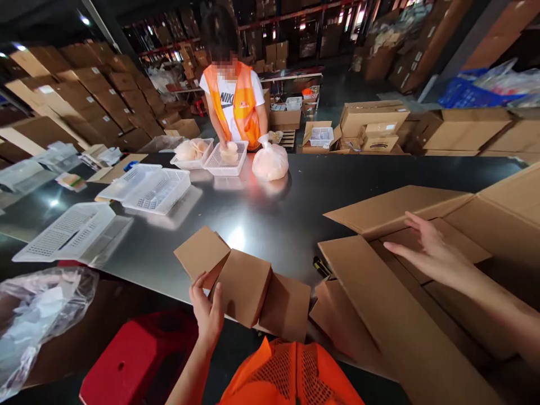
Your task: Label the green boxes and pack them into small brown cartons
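Observation:
A small cardboard box (244,286) with its end flaps spread lies tilted at the table's near edge. My left hand (207,312) is at its left end, fingers and thumb apart, fingertips by the raised flap; whether they press on the cardboard is hard to tell. On the right, my right hand (428,250) reaches over a large open carton (358,287), fingers stretched out and holding nothing. Flat brown box surfaces (447,242) show inside that carton, below the hand. A black and yellow tool, perhaps a box cutter (321,266), lies between the small box and the carton.
Across the dark metal table (295,214), a co-worker in an orange vest (244,104) has a hand at a white basket (225,160). Nearby stand a tied plastic bag (270,161) and more white baskets (156,188). A red stool (139,360) is at lower left.

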Motion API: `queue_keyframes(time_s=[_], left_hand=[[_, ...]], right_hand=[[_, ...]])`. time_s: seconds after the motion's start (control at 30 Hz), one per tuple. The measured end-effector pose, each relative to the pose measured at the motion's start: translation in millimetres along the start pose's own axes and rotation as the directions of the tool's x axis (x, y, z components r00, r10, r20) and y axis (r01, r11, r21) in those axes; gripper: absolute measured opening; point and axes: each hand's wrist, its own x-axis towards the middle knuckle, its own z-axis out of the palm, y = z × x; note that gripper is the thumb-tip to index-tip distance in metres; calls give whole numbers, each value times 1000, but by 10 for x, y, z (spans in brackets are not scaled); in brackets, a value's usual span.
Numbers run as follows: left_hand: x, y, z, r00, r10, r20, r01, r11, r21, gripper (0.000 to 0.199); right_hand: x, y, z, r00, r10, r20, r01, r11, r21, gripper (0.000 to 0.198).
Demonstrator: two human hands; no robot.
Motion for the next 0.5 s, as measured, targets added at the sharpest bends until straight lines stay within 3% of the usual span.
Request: queue_keyframes(time_s=[0.1,0.17,0.23,0.3,0.37,0.43,0.5], left_hand=[[54,-281,-151,990,-140,-34,133,979,-157,42],[48,-447,-229,990,-135,25,138,969,-205,42],[13,-541,-293,986,-112,125,139,962,-236,45],[-41,-557,-345,950,-138,281,212,943,-256,48],[-112,-521,-387,882,-172,438,307,915,-261,51],[-198,-479,-419,826,-180,534,372,887,-276,53],[-287,-467,-426,806,-168,567,404,856,-321,54]], right_hand=[[-529,-984,75,974,-182,132,191,980,-60,97],[-810,-1559,311,911,-295,288,334,938,-96,96],[-998,-2000,661,841,-303,448,381,920,-93,101],[-1108,-2287,1039,775,-211,596,323,942,-86,106],[-1179,-2429,1368,731,-76,678,188,978,-93,109],[-1257,-2463,1619,733,31,680,30,996,-78,110],[-1354,-2444,1808,758,102,644,-95,994,-45,110]])
